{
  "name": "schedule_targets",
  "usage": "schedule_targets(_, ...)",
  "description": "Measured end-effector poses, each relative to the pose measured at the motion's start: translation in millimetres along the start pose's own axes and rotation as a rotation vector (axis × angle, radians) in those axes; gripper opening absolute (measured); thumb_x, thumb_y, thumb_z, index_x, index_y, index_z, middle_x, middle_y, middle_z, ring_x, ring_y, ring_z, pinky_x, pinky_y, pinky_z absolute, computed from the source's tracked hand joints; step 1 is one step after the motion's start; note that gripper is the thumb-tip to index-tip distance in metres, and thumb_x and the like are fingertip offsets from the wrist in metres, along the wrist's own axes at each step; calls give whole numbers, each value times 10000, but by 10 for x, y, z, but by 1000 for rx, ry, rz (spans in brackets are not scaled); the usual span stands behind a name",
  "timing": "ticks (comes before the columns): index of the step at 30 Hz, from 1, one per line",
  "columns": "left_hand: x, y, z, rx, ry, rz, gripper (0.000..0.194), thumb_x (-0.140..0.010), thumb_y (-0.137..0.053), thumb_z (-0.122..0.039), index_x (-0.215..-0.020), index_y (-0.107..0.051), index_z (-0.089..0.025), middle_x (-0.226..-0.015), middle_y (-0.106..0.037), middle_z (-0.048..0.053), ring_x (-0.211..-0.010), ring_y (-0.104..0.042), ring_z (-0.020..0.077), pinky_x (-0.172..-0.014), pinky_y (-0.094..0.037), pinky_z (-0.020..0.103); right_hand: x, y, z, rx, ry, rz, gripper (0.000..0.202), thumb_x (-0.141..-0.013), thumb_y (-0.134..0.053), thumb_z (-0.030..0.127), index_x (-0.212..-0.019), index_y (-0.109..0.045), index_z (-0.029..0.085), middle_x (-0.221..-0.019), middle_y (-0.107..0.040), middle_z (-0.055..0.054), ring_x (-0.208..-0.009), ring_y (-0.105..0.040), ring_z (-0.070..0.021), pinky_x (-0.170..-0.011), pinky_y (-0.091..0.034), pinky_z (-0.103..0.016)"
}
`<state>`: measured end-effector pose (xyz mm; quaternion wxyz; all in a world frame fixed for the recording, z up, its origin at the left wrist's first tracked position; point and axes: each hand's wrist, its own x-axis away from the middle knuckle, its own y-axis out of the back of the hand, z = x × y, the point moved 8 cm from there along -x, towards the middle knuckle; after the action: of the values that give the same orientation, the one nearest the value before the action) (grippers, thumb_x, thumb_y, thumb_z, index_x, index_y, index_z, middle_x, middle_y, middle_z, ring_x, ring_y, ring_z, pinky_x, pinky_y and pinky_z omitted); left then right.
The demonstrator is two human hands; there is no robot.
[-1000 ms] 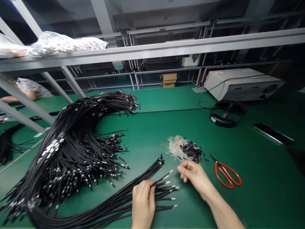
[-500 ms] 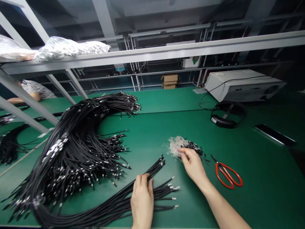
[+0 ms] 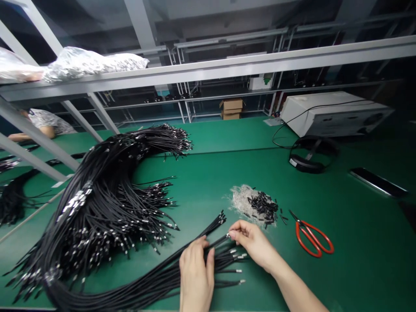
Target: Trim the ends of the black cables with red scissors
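My left hand [image 3: 196,271] is closed on a bundle of black cables [image 3: 139,284] near the front edge of the green table. Several cable ends, some with white tips, fan out to the right of it. The fingertips of my right hand [image 3: 248,238] pinch the tip of one cable [image 3: 221,239] just right of my left hand. Behind my right hand lies a pile of short black pieces [image 3: 264,206] on clear plastic scraps [image 3: 240,197]. Red-handled scissors [image 3: 313,238] rest to the right.
A large heap of black cables [image 3: 107,195] covers the left side. At the right are a black headband [image 3: 307,160], a phone [image 3: 378,182] and a white machine [image 3: 334,115]. A metal rail [image 3: 208,71] crosses behind, and a person's arm [image 3: 32,134] shows far left.
My right hand has moved from the pile of black pieces toward my left hand and now pinches a cable tip. One cable end has been raised apart from the rest.
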<state>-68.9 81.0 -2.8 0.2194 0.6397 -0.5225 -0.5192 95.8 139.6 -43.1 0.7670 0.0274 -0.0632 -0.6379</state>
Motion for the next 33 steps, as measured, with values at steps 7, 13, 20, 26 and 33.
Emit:
schedule_targets(7, -33, -171, 8, -69, -37, 152, 261, -951, -390, -239, -825, -618, -232, -714, -592, 13, -687, -542, 187, -627, -394, 295, 107, 515, 58, 143, 94, -356, 287, -857, -536, 444, -798, -635, 180, -670, -664, -29, -601, -623, -172, -604, -477, -266)
schedule_targets(13, 6, -160, 84, 36, -7, 157, 226, -946, -423, -283, -932, -641, -226, -869, -609, 36, -804, -562, 192, -738, -439, 325, -74, 1271, 93, 413, 190, -596, 306, -889, -460, 426, -983, -633, 191, -927, -683, -97, -848, -633, -242, -798, -456, -356)
schedule_targets(20, 4, 74, 257, -67, 126, -127, 273, -907, -491, -263, -1137, -629, -210, -1066, -575, 110, -979, -535, 259, -854, -432, 400, -214, 1211, 27, 620, 252, -581, 289, -866, -422, 337, -896, -663, 180, -971, -631, -140, -941, -562, -286, -890, -386, -430)
schedule_targets(26, -105, 83, 334, -266, 148, -112, 138, -876, -547, -239, -925, -675, -221, -984, -664, 77, -950, -538, 278, -800, -374, 413, -120, 1104, 131, 563, 219, -542, 298, -848, -487, 465, -807, -622, 203, -945, -579, -120, -954, -523, -287, -903, -359, -433)
schedule_targets(33, -31, 90, 331, -73, 63, -139, 99, -914, -508, -238, -938, -598, -206, -870, -666, 41, -842, -590, 220, -812, -373, 370, -184, 218, 135, 288, 73, -180, 307, -876, -456, 450, -807, -634, 210, -634, -624, -25, -527, -578, -176, -566, -444, -295)
